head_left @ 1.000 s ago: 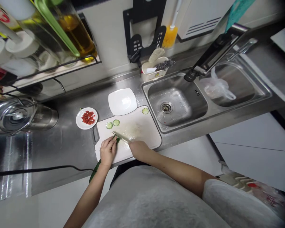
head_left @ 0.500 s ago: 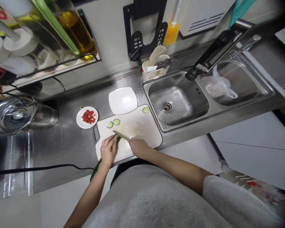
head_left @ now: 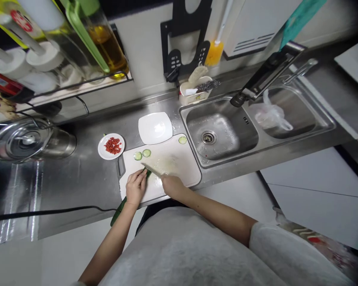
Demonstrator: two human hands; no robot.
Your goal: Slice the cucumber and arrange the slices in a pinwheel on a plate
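On the white cutting board (head_left: 185, 169), my left hand (head_left: 135, 187) is closed over a dark green cucumber (head_left: 118, 214); most of it is hidden under the hand, and its far end sticks out past the wrist over the counter edge. My right hand (head_left: 172, 186) grips the handle of a knife (head_left: 152, 169), whose blade lies at the cucumber's cut end, close to my left fingertips. Two round cucumber slices (head_left: 146, 153) lie side by side at the back of the board. Another slice (head_left: 182, 140) is by its back right corner.
Behind the board stands a white square plate (head_left: 155, 128); left of it is a small plate of chopped red pieces (head_left: 112, 145). To the right is a sink (head_left: 220, 131) with a black faucet (head_left: 250, 81). A steel pot (head_left: 59, 143) and a black cord (head_left: 53, 211) are on the left.
The camera view has shifted slightly. Both hands, the knife and the cucumber keep nearly the same place on the board, and the slices have not moved.
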